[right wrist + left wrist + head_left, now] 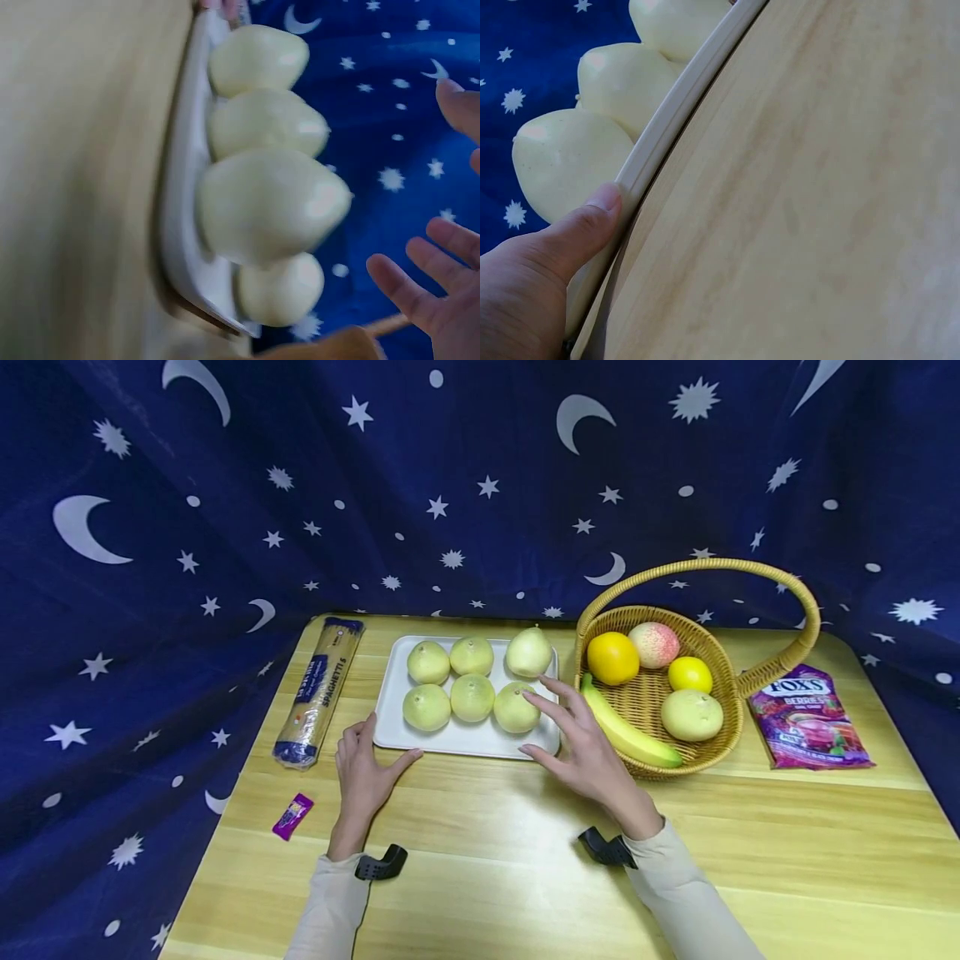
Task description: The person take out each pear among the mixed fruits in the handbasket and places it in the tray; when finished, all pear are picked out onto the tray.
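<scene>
A white rectangular tray (450,742) holds several pale green pomelos (472,697) in two rows; one at the back right shows a pointed top. My left hand (365,777) grips the tray's front left corner, its thumb on the front rim in the left wrist view and its other fingers along the left side. Over the front right corner, my right hand (585,747) is spread with nothing in it. Its fingertips are near the front right pomelo (516,708); in the right wrist view those fingers stand apart from the fruit.
Right of the tray, a wicker basket (731,727) with a tall handle holds a banana, an orange, a peach, a lemon and a pomelo. A Fox's candy bag (810,718) lies beyond it. Left are a spaghetti packet (318,693) and a small purple wrapped candy (292,816).
</scene>
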The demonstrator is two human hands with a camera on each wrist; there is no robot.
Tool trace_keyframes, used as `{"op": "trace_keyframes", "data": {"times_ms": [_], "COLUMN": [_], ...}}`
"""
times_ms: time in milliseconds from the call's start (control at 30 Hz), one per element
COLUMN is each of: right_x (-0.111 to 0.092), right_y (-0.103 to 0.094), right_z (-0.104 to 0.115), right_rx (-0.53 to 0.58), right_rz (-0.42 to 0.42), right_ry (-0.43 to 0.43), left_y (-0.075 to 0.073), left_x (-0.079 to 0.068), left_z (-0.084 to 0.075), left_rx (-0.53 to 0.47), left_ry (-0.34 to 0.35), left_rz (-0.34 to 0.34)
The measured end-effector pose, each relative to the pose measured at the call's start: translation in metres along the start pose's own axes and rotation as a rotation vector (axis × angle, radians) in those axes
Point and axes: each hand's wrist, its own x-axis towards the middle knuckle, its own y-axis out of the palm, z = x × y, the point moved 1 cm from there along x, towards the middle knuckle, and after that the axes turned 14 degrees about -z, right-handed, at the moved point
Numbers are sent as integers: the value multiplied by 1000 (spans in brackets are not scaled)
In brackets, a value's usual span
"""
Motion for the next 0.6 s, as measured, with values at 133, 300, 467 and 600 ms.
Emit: {"op": "trace_keyframes", "data": {"times_ms": [133, 300, 467, 600], "right_x": [1, 1, -2, -6], "right_y": [-17, -40, -62, -79], "right_z": [5, 4, -5, -16], "right_rx": [31, 41, 19, -18], "right_rz": [-64, -137, -187, -216], "right_ry": [-33, -71, -82, -68], "left_y": [0, 0, 0, 0], "left_x": [0, 0, 0, 0], "left_z": [0, 0, 1, 1], "left_rx": [-2, -4, -1, -1], "left_ry": [-3, -2, -1, 5], "left_rz": [4, 4, 1, 2]}}
